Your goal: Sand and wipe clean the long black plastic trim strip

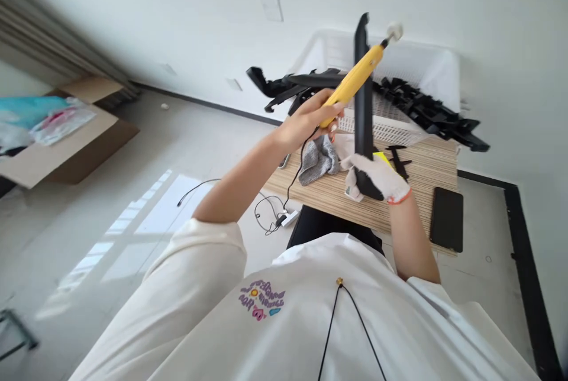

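Bare and wrapped round the handle, my left hand [313, 116] grips a yellow corded rotary tool [355, 85] whose white rounded tip points up and away to the right. A long black plastic strip [363, 103] stands almost upright in my right hand [373, 175], which wears a white glove with an orange cuff edge. From this angle the tool crosses in front of the strip's upper part; whether they touch I cannot tell. Below the tool lies a grey knitted cloth [318, 161] on the wooden table. Something bright yellow [382, 159] shows behind my right hand.
A white mesh basket [399, 128] at the table's back bears several black plastic parts [426, 110] jutting past its sides. The black phone [446, 219] lies at the table's right edge. A power strip [289, 219] with cables is on the floor; an open cardboard box [84, 147] stands left.
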The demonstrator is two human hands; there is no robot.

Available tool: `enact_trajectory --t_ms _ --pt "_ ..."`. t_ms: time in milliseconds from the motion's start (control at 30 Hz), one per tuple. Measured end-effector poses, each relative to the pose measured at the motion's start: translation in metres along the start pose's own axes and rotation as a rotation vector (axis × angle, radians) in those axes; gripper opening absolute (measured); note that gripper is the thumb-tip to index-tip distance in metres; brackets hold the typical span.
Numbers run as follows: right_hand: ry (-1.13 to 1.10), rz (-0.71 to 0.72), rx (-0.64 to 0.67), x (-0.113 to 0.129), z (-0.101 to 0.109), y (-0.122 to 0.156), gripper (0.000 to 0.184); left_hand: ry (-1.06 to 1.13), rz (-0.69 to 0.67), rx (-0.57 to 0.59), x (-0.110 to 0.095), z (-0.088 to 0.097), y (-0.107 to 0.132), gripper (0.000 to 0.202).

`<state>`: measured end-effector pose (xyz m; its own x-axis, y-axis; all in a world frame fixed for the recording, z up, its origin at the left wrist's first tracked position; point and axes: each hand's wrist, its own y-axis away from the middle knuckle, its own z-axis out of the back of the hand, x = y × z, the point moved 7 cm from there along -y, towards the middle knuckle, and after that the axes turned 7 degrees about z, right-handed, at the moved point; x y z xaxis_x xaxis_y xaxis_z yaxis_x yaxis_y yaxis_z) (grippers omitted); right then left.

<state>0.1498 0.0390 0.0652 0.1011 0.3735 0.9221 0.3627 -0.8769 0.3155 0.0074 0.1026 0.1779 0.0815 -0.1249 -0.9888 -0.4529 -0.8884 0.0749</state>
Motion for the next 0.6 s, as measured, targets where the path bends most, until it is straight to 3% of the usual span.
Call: enact_trajectory --t_ms 200,333,500,600 --pt "0.025 -0.017 0.045 -0.029 0.002 0.017 0.035 0.116 0.016 0.066 0.036 -0.019 0.015 0.016" --pt "-0.015 0.030 0.065 -0.036 0.007 0.029 0.036 0.132 0.022 0.064 0.048 -0.028 0.019 0.016" --pt "0.013 0.041 0.062 -0.044 0.008 0.035 0.036 0.098 -0.007 0.030 0.059 -0.028 0.029 0.013" --pt "0.025 0.053 -0.002 -0.047 0.001 0.034 0.042 0.013 -0.004 -0.009 0.081 -0.023 0.039 0.021"
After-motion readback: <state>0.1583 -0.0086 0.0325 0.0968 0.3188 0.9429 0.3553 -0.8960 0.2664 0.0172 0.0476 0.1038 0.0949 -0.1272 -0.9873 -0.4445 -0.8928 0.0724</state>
